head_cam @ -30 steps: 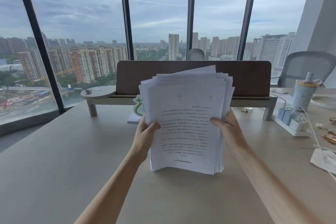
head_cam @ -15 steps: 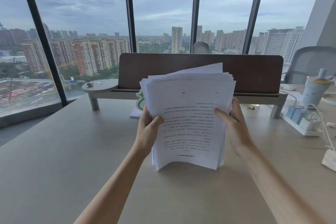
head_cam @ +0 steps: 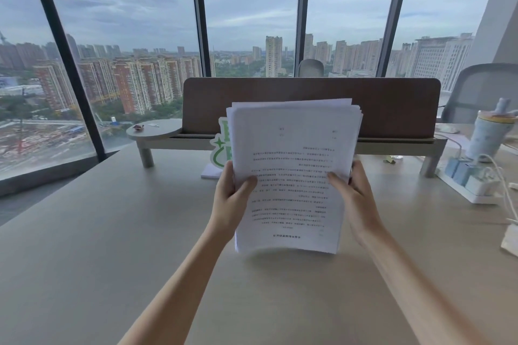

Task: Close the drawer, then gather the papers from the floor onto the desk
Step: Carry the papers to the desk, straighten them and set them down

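Observation:
A thick stack of white printed papers (head_cam: 291,154) stands upright in front of me, its bottom edge just above or touching the light wooden desk (head_cam: 112,232). My left hand (head_cam: 231,199) grips the stack's left edge with the thumb on the front page. My right hand (head_cam: 356,199) grips the right edge the same way. The sheets' top edges are slightly uneven. No drawer and no floor papers are in view.
A brown divider panel (head_cam: 392,103) on a low shelf (head_cam: 157,131) stands behind the papers. A green-and-white cutout (head_cam: 220,148) sits behind the stack. At right are a power strip with plugs (head_cam: 471,179), a tumbler (head_cam: 490,137), cables and a grey chair (head_cam: 485,89). Tall windows lie beyond.
The stack now stands straighter with its sheets more evenly aligned, and both hands still grip its sides. The view has tilted up slightly.

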